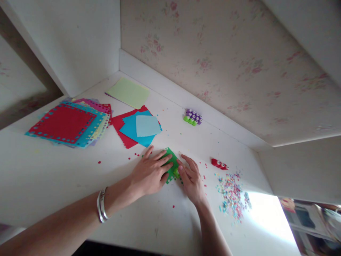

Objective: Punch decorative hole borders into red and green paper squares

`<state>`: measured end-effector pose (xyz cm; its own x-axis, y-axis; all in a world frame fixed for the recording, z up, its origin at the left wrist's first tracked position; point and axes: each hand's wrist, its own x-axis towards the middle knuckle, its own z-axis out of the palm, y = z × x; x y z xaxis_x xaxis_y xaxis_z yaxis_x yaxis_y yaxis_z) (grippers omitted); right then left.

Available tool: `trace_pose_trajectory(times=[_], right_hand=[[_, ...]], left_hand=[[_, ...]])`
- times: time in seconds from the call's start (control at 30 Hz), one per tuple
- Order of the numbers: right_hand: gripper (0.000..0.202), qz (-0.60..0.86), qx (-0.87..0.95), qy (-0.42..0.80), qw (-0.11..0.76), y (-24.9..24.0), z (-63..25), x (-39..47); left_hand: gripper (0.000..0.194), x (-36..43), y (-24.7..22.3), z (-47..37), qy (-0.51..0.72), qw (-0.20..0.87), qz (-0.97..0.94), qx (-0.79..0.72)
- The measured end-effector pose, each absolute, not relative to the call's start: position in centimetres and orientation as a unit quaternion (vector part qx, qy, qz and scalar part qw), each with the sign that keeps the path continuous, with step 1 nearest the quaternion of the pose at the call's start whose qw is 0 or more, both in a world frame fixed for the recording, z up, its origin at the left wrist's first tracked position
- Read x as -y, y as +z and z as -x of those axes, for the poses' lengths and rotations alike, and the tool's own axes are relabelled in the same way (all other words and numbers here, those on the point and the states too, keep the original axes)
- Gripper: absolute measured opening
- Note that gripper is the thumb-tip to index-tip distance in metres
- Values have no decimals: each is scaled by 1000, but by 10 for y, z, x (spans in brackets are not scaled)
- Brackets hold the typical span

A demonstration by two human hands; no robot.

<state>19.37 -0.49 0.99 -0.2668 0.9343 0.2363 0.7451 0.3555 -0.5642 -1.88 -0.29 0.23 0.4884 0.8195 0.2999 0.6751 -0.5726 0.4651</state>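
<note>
A small green paper with punched holes near its edges lies on the white table. My left hand is spread flat, fingers apart, with its fingertips on the left part of the paper. At the paper's lower right edge, my right hand has its thumb and fingers around a small light green punch. Part of the punch is hidden by the fingers. Small red paper bits are scattered on both sides of the hands.
Punched coloured sheets are stacked at the left. Red and blue papers and a pale green sheet lie behind my left hand. Purple and green punches stand near the wall. Red punches and a confetti pile are at the right.
</note>
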Motion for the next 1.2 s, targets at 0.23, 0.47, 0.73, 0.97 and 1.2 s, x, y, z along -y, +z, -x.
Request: trace_pose_trajectory(times=[0.23, 0.47, 0.73, 0.97, 1.2], right_hand=[[29, 532, 788, 169, 258, 7, -194, 4], [32, 559, 783, 166, 216, 3, -193, 4], [33, 583, 769, 168, 200, 6, -186, 7], [34, 587, 748, 217, 220, 9, -187, 6], [35, 569, 754, 236, 227, 11, -194, 1]], left_hand=[[33, 3, 4, 19, 251, 147, -849, -442], [35, 2, 6, 19, 250, 159, -850, -436], [35, 4, 10, 19, 236, 139, -863, -425], [32, 6, 7, 21, 244, 124, -863, -424], [31, 7, 13, 19, 268, 114, -859, -421]])
